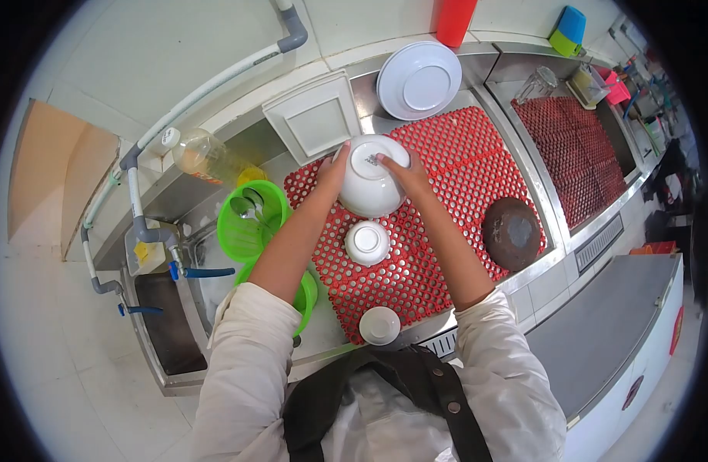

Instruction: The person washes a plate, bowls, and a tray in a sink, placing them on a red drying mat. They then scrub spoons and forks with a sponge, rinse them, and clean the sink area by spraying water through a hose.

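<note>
A large white bowl (372, 192), bottom up with a small dark mark on its base, is gripped between my two hands. My left hand (335, 168) closes on its left side, while my right hand (406, 171) holds the right side with the thumb on the base. Beneath it spreads a red perforated mat (439, 254). Just below the large bowl, a small white bowl (367, 242) sits upside down on the mat. Another small white bowl (379, 326) rests at the mat's near edge. A dark brown round vessel (512, 233) lies bottom up at the right.
White round plates (419, 79) and square white plates (308, 115) lean at the back. Left of the mat are a green basket (242, 239) with metal spoons (250, 206), a clear bottle (200, 154) and blue-handled taps (204, 272). Farther right is another red mat (569, 158) with a glass jug (536, 85).
</note>
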Demonstrator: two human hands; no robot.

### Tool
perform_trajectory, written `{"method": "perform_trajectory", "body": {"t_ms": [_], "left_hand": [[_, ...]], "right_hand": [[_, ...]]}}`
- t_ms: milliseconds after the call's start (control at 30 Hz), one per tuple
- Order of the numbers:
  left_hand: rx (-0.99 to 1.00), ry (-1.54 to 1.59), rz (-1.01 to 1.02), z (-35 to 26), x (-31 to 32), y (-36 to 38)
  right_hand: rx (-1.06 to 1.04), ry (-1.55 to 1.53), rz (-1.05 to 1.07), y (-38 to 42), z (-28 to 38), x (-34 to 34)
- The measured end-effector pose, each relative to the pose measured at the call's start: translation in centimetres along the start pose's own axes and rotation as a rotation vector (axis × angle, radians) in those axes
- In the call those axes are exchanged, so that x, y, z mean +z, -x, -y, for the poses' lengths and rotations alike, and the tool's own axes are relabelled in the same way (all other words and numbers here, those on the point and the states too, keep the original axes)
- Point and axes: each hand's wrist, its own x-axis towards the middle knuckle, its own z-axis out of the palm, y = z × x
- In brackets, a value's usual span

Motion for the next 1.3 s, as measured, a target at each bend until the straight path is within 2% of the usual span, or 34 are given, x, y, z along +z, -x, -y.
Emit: {"method": "perform_trajectory", "body": {"t_ms": [100,167,200,233,333,367,433,467,500,533,567,600,633,667,700,733,767,800,867,933,1033,1067,1133,1167,1233,1300], "left_hand": [[0.009,-0.011,-0.029,1.7,-1.0,-2.6],[0.010,-0.007,0.001,-1.1,-1.4,0.4],[0.015,-0.002,0.032,-3.0,-1.7,2.1],[0.009,0.003,0.017,-4.1,-2.0,3.2],[0.242,0.105,0.138,-6.3,-4.2,6.8],[0.234,0.102,0.106,-7.8,-5.9,9.6],[0.198,0.081,0.294,-11.1,-9.7,17.2],[0.295,-0.016,0.453,-11.5,-12.6,20.1],[0.384,-0.114,0.615,-11.1,-16.3,22.8],[0.334,-0.096,0.632,-9.9,-19.9,25.2],[0.290,-0.075,0.655,-8.5,-23.5,27.6],[0.211,0.007,0.528,-6.9,-26.7,29.8],[0.136,0.090,0.406,-4.9,-29.8,31.8],[0.109,-0.005,0.182,-1.8,-32.7,33.2],[0.077,-0.097,-0.038,2.2,-35.4,34.4],[0.092,-0.343,-0.201,6.7,-37.8,35.5],[0.101,-0.586,-0.361,11.0,-39.7,36.9],[0.097,-0.570,-0.363,14.2,-40.9,38.2],[-0.155,-0.861,-0.540,19.4,-42.9,39.8],[-0.174,-0.784,-0.605,23.5,-45.0,40.8],[-0.213,-0.700,-0.699,25.7,-46.8,40.7],[-0.144,-0.806,-0.711,26.7,-47.3,40.8],[-0.079,-0.935,-0.669,26.8,-47.6,41.0],[-0.084,-0.918,-0.662,26.2,-47.9,40.8],[-0.063,-0.897,-0.641,25.6,-47.9,40.6],[-0.063,-0.880,-0.634,25.6,-48.1,40.4]], "right_hand": [[0.073,-0.100,0.002,0.4,0.6,-0.5],[-0.003,0.020,-0.172,-0.8,-0.7,-1.2],[-0.018,-0.019,-0.147,-0.5,0.1,-1.8],[-0.123,0.077,-0.218,-0.2,0.8,-2.4],[-0.468,0.226,-0.323,3.3,6.1,-2.4],[-0.536,0.178,-0.262,5.8,8.9,-1.8],[-0.679,0.058,-0.070,11.4,13.2,0.4],[-0.754,-0.014,0.058,14.1,14.6,2.0],[-0.780,0.048,0.286,17.0,15.7,3.3],[-0.809,0.114,0.509,19.5,16.2,4.8],[-0.846,0.037,0.737,21.4,15.2,7.4],[-0.669,0.021,0.931,24.1,14.5,10.0],[-0.661,0.065,1.074,25.9,13.6,13.0],[-0.652,0.112,1.212,27.4,12.2,16.1],[-0.633,0.184,1.251,28.8,9.9,19.4],[-0.614,0.260,1.285,29.9,6.9,22.8],[-0.635,0.364,1.248,30.7,3.3,26.5],[-0.655,0.471,1.207,31.1,-0.5,30.1],[-0.470,1.023,1.244,30.3,-7.3,36.0],[-0.224,0.857,0.955,28.8,-10.7,39.8],[-0.353,0.202,0.247,24.7,-11.4,42.2],[-0.420,0.018,0.011,22.6,-11.9,42.9],[-0.368,-0.061,-0.146,16.9,-14.8,43.1],[-0.371,-0.042,-0.144,16.4,-14.2,44.3],[0.337,-0.447,-0.216,16.2,-13.0,46.1],[0.567,-0.722,0.048,15.8,-15.2,48.3]]}}
